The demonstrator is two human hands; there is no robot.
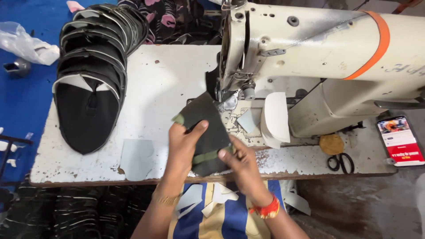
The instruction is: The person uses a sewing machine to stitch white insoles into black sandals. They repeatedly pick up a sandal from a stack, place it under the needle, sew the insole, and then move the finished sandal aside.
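A dark green fabric piece (207, 128) with a lighter green stripe lies on the worn white table (150, 88), its far end under the needle area of a cream sewing machine (318, 48). My left hand (182, 146) grips the piece's left side, thumb on top. My right hand (241, 161) pinches its near right edge by the stripe. A red band sits on my right wrist and a gold bangle on my left.
A stack of black cap panels (93, 71) lies at the table's left. A grey cut piece (136, 157) lies near the front edge. White stiffener pieces (274, 117), black scissors (341, 162), a round tan disc (331, 144) and a lit phone (399, 140) are on the right.
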